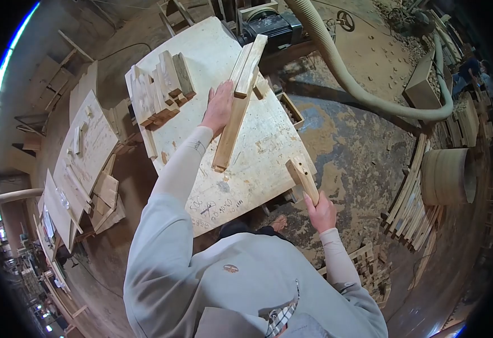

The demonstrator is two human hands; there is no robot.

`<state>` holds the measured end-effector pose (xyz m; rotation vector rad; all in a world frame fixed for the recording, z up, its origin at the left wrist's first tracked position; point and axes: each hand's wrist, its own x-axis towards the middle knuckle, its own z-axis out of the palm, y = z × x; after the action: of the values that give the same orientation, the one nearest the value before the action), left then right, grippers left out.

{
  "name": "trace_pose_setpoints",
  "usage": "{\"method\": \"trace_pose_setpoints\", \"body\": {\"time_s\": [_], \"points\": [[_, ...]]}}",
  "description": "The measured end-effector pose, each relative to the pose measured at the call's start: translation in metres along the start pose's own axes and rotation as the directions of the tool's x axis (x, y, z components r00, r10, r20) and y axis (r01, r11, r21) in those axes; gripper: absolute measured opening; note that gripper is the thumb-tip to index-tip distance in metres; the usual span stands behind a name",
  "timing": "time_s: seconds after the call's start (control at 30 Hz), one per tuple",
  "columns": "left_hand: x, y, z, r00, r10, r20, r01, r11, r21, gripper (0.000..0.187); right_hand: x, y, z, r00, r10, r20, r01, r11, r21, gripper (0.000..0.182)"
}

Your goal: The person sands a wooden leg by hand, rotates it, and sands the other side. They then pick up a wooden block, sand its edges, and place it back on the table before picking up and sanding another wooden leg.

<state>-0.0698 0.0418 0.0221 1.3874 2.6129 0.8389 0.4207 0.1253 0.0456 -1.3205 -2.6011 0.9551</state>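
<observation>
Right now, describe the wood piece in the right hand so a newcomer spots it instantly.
Find the big pale tabletop with handwriting near its lower edge. At its right-hand corner in the picture, the right hand grips a wooden piece by its near end. Unlike the stacked pieces and long strips further left, it sits apart and shows dark spots.

Dusty, stained floor sprawls past the right edge of the table, a thick hose looping across; beyond the left edge stands a second bench, and bright window light blazes!
</observation>
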Motion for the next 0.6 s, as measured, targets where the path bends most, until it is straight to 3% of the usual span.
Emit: {"method": "trace_pose_setpoints", "body": {"time_s": [0.33, 0.6], "points": [[-0.005, -0.004, 0.015, 0.993, 0.063, -0.098, -0.062, 0.998, 0.019, 0.053, 0.007, 0.032, 0.035, 0.998, -0.041, -0.039, 0.042, 0.998, 0.039, 0.057], [-0.022, 0.013, 0.038, 0.991, 0.065, -0.12, -0.059, 0.997, 0.055, 0.053, -0.012, 0.058, 0.026, 0.995, -0.066, -0.072, 0.068, 0.997, 0.026, 0.061]]}}
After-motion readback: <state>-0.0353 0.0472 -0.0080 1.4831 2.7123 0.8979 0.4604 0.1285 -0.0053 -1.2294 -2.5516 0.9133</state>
